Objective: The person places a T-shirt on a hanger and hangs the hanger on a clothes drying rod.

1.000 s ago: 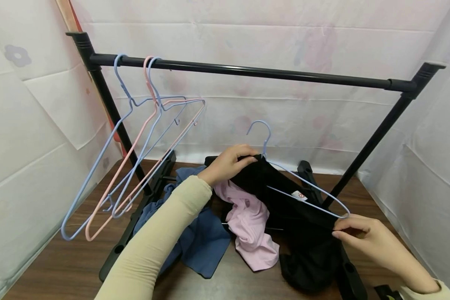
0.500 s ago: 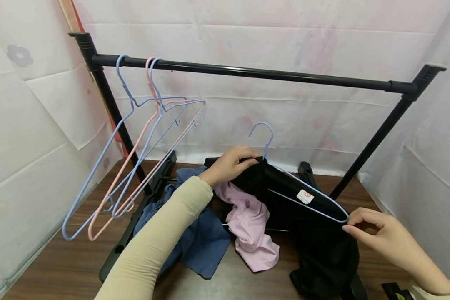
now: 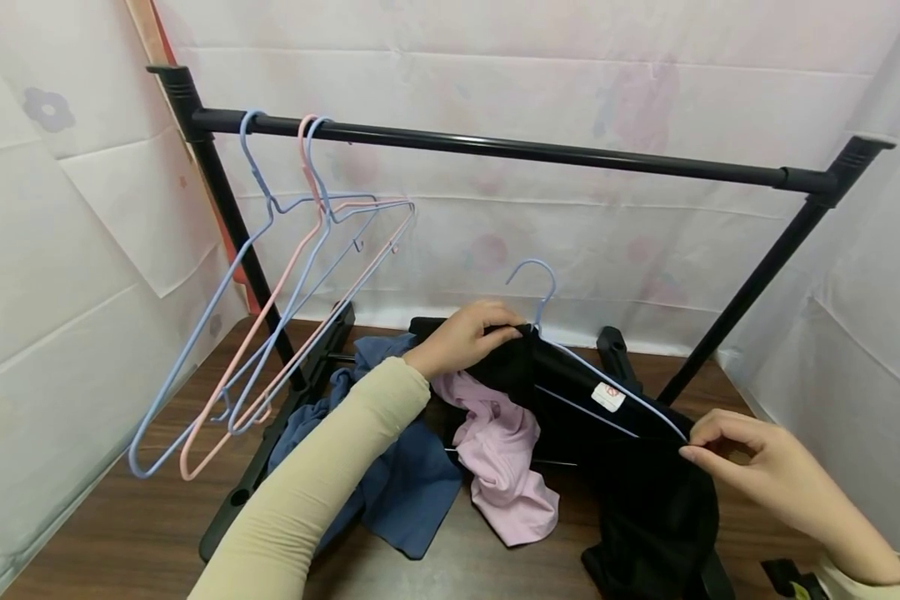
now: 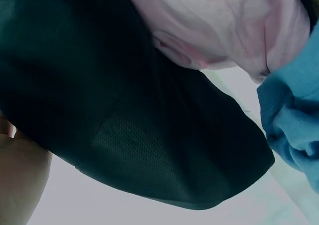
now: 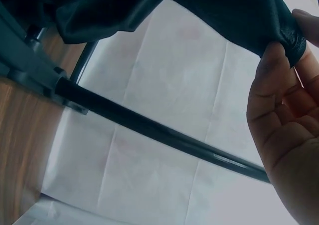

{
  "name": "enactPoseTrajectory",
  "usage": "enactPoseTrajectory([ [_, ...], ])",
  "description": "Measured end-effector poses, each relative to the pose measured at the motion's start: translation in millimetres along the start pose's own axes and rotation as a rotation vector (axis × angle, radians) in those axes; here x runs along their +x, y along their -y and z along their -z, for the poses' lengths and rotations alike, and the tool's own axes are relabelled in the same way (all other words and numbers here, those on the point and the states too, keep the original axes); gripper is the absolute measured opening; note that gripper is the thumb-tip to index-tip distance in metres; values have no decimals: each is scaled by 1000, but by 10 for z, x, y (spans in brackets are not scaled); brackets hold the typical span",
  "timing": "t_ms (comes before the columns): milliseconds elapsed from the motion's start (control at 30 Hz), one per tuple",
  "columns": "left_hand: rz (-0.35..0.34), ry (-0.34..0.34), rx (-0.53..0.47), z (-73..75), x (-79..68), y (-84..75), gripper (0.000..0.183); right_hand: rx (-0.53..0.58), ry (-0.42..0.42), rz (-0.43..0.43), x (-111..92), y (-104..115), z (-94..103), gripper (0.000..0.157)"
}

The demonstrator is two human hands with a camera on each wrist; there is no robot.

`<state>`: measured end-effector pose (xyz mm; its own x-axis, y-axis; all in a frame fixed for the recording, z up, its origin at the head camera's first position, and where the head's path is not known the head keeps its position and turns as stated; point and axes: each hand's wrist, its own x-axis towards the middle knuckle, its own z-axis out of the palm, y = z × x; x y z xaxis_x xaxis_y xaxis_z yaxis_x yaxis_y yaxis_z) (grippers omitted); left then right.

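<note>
A black garment with a white label inside its opening hangs between my hands. A light blue hanger sits in that opening, its hook pointing up and free of the rail. My left hand grips the garment's top edge beside the base of the hook. At the hanger's right end, my right hand pinches the cloth edge between thumb and fingers. The right wrist view shows this pinch on the dark cloth up close. Part of the hanger's lower bar is hidden behind the front cloth.
Overhead runs a black rail with two blue hangers and a pink hanger on its left part. A pink garment and a blue garment lie crumpled on the wooden table. White sheeting surrounds the rack.
My right hand has shifted a little right and up, drawing the black edge over the hanger's right corner. The label shows more fully. My left hand has kept its grip.
</note>
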<state>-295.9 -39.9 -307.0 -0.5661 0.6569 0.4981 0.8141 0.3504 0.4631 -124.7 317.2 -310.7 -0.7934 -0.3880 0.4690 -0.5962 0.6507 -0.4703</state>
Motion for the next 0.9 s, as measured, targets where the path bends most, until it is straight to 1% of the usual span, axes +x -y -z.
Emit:
enactPoseTrajectory([
  [100, -2, -1, 0, -25, 7, -11, 25, -28, 5, 25, 74, 27, -38, 32],
  [233, -17, -5, -4, -59, 11, -19, 23, -51, 35, 49, 167, 45, -91, 29],
  [367, -15, -1, -6, -89, 17, -30, 23, -67, 55, 54, 233, 66, -134, 28],
  [467, -3, 5, -7, -97, 14, -45, 23, -97, 38, 91, 281, 76, -164, 32],
  [600, 7, 9, -11, -104, 10, -57, 23, -146, -14, 179, 349, 74, -201, 41],
  [667, 11, 10, -14, -107, 8, -60, 23, -171, -41, 205, 377, 72, -214, 43],
  [767, 16, 5, -19, -112, 5, -61, 23, -197, -63, 213, 407, 76, -227, 43],
  [900, 13, -3, -22, -122, 6, -62, 22, -201, -67, 216, 433, 84, -240, 43],
])
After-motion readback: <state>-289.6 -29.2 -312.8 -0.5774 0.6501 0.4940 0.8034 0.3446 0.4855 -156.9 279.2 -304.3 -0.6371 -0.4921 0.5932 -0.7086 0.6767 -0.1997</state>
